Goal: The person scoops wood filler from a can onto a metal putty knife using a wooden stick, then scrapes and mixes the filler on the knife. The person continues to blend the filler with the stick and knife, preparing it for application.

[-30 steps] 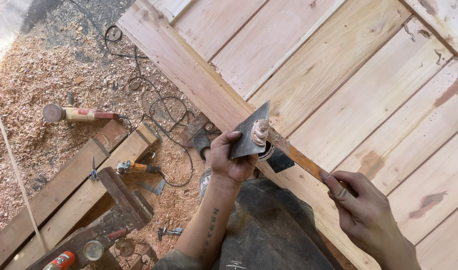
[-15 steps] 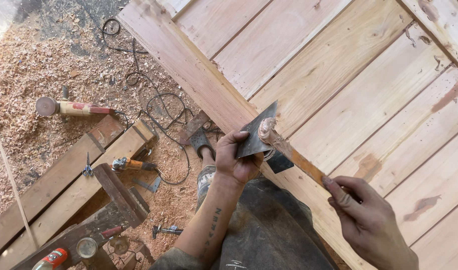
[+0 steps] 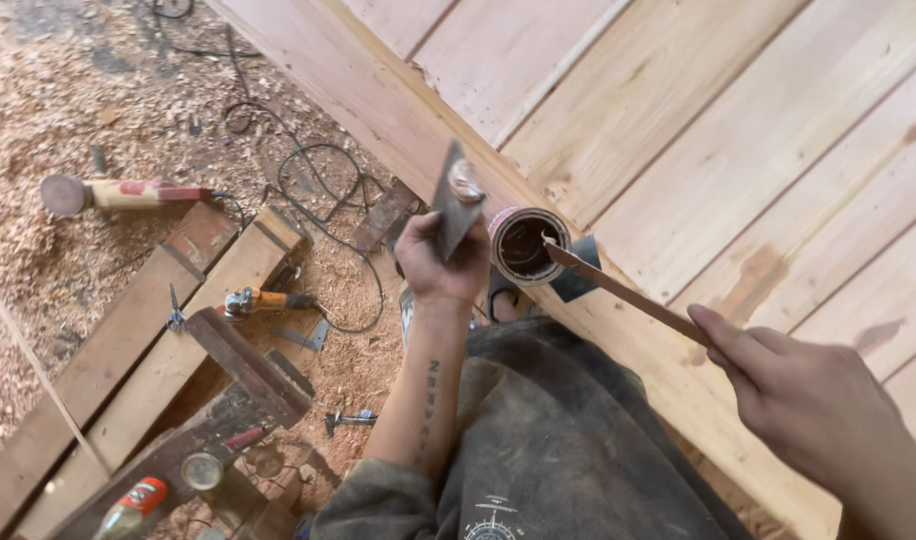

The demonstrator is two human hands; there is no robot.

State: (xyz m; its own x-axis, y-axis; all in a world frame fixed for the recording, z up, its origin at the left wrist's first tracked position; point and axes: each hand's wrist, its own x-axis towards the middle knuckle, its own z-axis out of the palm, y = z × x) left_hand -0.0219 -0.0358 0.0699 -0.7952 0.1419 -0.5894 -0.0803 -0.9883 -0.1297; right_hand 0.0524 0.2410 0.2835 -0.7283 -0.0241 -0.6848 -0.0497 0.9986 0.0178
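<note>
Scooping filler: left hand (image 3: 440, 262) gripping a flat scraper (image 3: 456, 203) beside the open can (image 3: 529, 245) on the wooden panel (image 3: 738, 130); right hand (image 3: 813, 400) pinching a thin blade (image 3: 618, 290) dipped into that can. Next, probably lifting paste onto scraper.

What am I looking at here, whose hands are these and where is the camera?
There is no machine here: a person works with two bare hands, and the single camera sits on their head, looking down. The left hand holds a flat scraper with a dab of paste on it. The right hand holds a thin flat blade whose tip dips into a small open can. The can rests on the edge of a big panel of pale wooden boards. Below, the sawdust floor holds loose planks, a small power tool with an orange body, black cables and a mallet.
</note>
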